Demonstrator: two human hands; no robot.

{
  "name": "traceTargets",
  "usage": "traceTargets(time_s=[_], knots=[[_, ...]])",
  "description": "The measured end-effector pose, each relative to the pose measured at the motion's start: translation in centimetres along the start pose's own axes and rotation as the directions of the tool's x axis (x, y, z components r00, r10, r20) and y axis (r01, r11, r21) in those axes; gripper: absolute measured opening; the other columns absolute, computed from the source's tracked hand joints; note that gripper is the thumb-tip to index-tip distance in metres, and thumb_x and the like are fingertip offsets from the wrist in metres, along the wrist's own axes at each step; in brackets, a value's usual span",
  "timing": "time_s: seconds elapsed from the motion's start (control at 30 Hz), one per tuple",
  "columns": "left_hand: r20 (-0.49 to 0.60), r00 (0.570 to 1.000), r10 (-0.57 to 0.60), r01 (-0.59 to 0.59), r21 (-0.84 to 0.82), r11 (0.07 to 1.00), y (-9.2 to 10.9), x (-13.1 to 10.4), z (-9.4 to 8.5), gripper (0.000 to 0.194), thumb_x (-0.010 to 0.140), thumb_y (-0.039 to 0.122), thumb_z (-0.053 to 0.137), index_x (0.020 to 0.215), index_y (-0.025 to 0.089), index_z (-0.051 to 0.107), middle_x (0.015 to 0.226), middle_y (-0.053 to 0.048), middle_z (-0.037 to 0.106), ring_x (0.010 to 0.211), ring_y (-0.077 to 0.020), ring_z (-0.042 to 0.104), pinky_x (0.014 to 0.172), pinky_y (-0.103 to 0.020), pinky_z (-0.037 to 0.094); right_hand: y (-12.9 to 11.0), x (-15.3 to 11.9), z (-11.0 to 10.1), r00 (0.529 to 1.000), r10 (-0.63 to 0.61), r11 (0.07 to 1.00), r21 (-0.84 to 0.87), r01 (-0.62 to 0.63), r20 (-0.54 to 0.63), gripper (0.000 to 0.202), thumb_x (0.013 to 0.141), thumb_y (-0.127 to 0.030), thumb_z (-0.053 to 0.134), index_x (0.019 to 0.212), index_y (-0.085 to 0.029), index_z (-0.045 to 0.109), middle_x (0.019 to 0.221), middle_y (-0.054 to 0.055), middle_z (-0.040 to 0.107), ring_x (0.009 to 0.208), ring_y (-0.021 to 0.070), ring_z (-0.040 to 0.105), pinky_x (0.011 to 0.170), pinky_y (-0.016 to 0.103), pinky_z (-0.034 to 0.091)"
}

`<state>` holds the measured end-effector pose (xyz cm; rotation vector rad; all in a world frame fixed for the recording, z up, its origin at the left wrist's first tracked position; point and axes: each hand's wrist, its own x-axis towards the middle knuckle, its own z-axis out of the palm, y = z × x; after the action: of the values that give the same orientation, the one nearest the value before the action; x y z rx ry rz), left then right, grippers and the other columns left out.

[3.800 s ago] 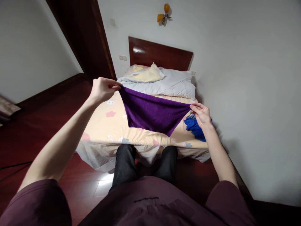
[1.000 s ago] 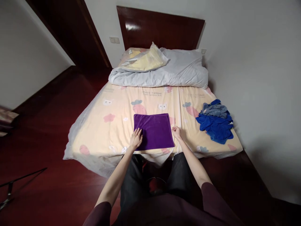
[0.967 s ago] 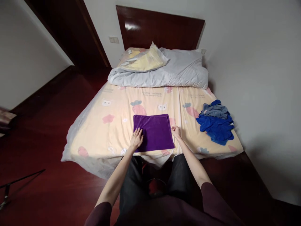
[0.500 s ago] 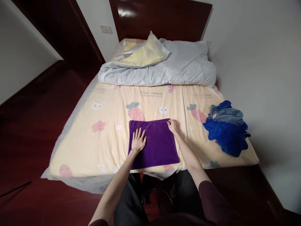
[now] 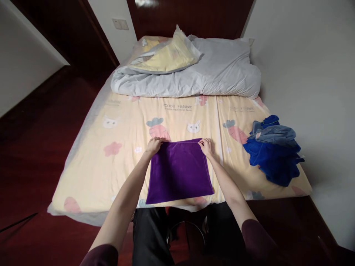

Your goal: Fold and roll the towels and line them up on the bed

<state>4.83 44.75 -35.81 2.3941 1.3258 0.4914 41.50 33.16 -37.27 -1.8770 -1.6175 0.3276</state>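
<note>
A purple cloth [image 5: 180,171], folded into a flat rectangle, lies near the front edge of the bed. At its far left corner, my left hand [image 5: 155,145] is closed with the fingertips on the fabric. My right hand [image 5: 205,147] pinches the far right corner between thumb and fingers. The cloth's far edge runs between the two hands, and its near edge rests flat on the yellow sheet [image 5: 127,177].
A crumpled heap of blue cloths [image 5: 277,159] with a grey-blue one on top lies at the bed's right side. A rolled pale quilt [image 5: 222,70] and a yellow pillow [image 5: 169,59] sit by the dark headboard [image 5: 188,18]. A white wall [image 5: 310,92] stands to the right.
My left hand has moved from lying flat on the cloth up to its far left corner and closed there. My right hand stays at the far right corner. The view has shifted slightly.
</note>
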Motion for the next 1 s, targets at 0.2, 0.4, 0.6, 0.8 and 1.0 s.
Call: traceTargets(time_s=[0.2,0.4,0.6,0.8,1.0], knots=[[-0.061,0.996,-0.065,0.067,0.028,0.997,0.5,0.8,0.2,0.029,0.102,0.026,0.049,0.098,0.012,0.074,0.09,-0.01,0.067,0.102,-0.0253,0.058,0.109,-0.041,0.042,0.2,0.9,0.4,0.977,0.193,0.981,0.032,-0.191,-0.093,0.012,0.095,-0.024,0.062,0.087,-0.02,0.07,0.094,0.009,0.071,0.096,0.0247,0.062,0.094,0.036,0.048],[-0.206,0.974,-0.098,0.101,0.006,0.995,5.3,-2.6,1.7,0.039,0.104,0.031,0.041,0.129,0.016,0.068,0.132,-0.018,0.062,0.134,-0.0345,0.047,0.12,-0.054,0.031,-4.5,-2.0,0.1,0.993,0.034,0.992,-0.114,-0.047,-0.111,0.034,0.105,-0.032,0.044,0.123,-0.019,0.07,0.126,0.016,0.067,0.126,0.0314,0.053,0.111,0.046,0.039],[-0.073,0.997,0.01,-0.013,-0.033,0.999,6.4,-7.5,4.5,0.058,0.098,0.049,0.051,0.151,0.027,0.053,0.166,-0.007,0.037,0.157,-0.0385,0.017,0.128,-0.063,0.006,-4.8,-5.6,1.5,0.957,-0.203,0.964,-0.129,0.232,0.206,0.055,0.106,-0.047,0.042,0.156,-0.026,0.045,0.168,0.006,0.034,0.157,0.0277,0.023,0.129,0.05,0.018],[-0.162,0.975,-0.152,0.137,-0.095,0.986,6.8,-5.7,4.3,0.059,0.099,0.047,0.049,0.152,0.021,0.053,0.167,-0.01,0.033,0.159,-0.0411,0.01,0.126,-0.067,0.001,-3.7,-2.7,1.5,0.994,-0.002,0.969,-0.246,0.03,0.113,0.058,0.107,-0.043,0.04,0.159,-0.017,0.041,0.168,0.012,0.032,0.16,0.03,0.015,0.129,0.059,0.007],[-0.041,0.998,0.048,-0.05,-0.052,0.997,13.0,-11.4,5.9,0.059,0.101,0.046,0.046,0.157,0.027,0.046,0.171,-0.006,0.025,0.16,-0.0335,0.012,0.13,-0.058,0.004,-6.4,-8.1,1.6,0.961,-0.183,0.949,-0.219,0.228,0.208,0.061,0.106,-0.044,0.041,0.163,-0.024,0.032,0.172,0.006,0.023,0.161,0.0256,0.009,0.131,0.055,0.008]])
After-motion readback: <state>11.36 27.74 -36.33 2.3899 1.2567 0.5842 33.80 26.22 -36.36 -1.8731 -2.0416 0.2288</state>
